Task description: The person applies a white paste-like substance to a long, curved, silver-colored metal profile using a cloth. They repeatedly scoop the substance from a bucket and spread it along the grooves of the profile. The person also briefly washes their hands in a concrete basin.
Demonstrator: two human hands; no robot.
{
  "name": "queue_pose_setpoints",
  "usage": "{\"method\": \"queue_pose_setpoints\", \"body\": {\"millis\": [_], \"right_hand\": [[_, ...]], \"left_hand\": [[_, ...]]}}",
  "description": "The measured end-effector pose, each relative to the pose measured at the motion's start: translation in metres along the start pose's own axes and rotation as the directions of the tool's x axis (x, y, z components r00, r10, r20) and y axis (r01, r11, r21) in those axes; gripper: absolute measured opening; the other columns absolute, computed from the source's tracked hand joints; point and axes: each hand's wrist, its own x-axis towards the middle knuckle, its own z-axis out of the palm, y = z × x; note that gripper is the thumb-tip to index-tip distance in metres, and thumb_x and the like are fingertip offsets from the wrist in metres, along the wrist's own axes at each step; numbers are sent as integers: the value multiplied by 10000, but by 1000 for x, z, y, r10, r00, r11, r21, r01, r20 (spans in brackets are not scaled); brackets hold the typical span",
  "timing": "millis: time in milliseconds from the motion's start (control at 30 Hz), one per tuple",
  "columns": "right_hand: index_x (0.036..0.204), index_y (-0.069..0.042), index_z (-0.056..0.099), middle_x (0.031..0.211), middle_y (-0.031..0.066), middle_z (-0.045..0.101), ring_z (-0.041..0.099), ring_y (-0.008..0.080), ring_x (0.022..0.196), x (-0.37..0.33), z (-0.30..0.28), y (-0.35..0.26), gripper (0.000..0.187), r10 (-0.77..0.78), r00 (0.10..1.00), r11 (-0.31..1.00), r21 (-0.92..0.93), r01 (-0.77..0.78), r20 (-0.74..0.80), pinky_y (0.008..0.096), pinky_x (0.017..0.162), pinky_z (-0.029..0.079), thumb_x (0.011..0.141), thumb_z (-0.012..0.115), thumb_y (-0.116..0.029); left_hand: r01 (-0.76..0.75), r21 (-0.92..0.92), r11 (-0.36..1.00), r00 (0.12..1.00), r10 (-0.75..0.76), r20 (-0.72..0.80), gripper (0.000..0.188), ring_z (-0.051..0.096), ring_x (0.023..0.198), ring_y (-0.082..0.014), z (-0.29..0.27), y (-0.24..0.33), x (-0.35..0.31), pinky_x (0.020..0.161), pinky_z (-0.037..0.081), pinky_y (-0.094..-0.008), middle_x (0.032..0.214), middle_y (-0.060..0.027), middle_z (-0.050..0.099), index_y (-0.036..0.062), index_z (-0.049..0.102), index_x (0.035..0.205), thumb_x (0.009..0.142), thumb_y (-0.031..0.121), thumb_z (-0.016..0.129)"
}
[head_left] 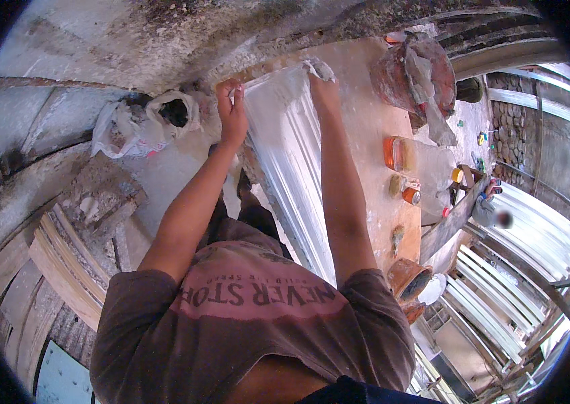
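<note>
I am watching from the head view; the white panel (pixel 281 128) lies lengthwise between my 2 forearms, along the left side of the brown surface (pixel 372 128), its near end running down toward the shirt; the left hand (pixel 231 111) is at the far left corner, fingers curled, but I cannot tell whether that grip is pinching the edge or only resting against it; the right hand (pixel 321 73), at the far right corner, seems to be clasping a crumpled white wad (pixel 319 68) over the end; I judge the panel thin and light for its length, smooth and perhaps slippery where it shines, and likely to flex or crease if taken at only 1 corner; I would take hold of both long edges, spreading the grip; the red bucket (pixel 394 77) and clear jug (pixel 426 159) stand to the right.
</note>
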Motion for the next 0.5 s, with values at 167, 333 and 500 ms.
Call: {"method": "queue_pose_setpoints", "body": {"millis": [167, 333, 500], "right_hand": [[976, -39, 662, 923, 88, 684, 632, 187, 861, -2, 4, 2, 230, -124, 992, 992, 36, 124, -4, 315, 762, 479, 797, 635, -180], [959, -36, 662, 894, 75, 681, 632, 181, 818, 2, 1, 23, 215, -116, 993, 993, -1, 116, -27, 313, 741, 482, 788, 660, -166], [986, -20, 660, 946, 88, 680, 630, 197, 884, -25, -13, 27, 225, -111, 993, 994, 14, 112, -39, 323, 791, 476, 789, 631, -123]], "left_hand": [[27, -100, 995, 999, -31, -37, 118, 483, 933, -162, -1, -20, 2, 889, 374, -290, 966, -69, 516, 25, 484, 993, 937, 127, 502], [77, -4, 997, 996, -77, -50, 112, 485, 925, -158, 2, -5, -6, 888, 377, -293, 953, -65, 509, 27, 488, 979, 929, 124, 515], [45, -9, 999, 998, -45, -38, 82, 478, 903, -150, 2, 5, -37, 867, 383, -285, 932, -65, 488, 32, 477, 947, 935, 112, 493]]}}
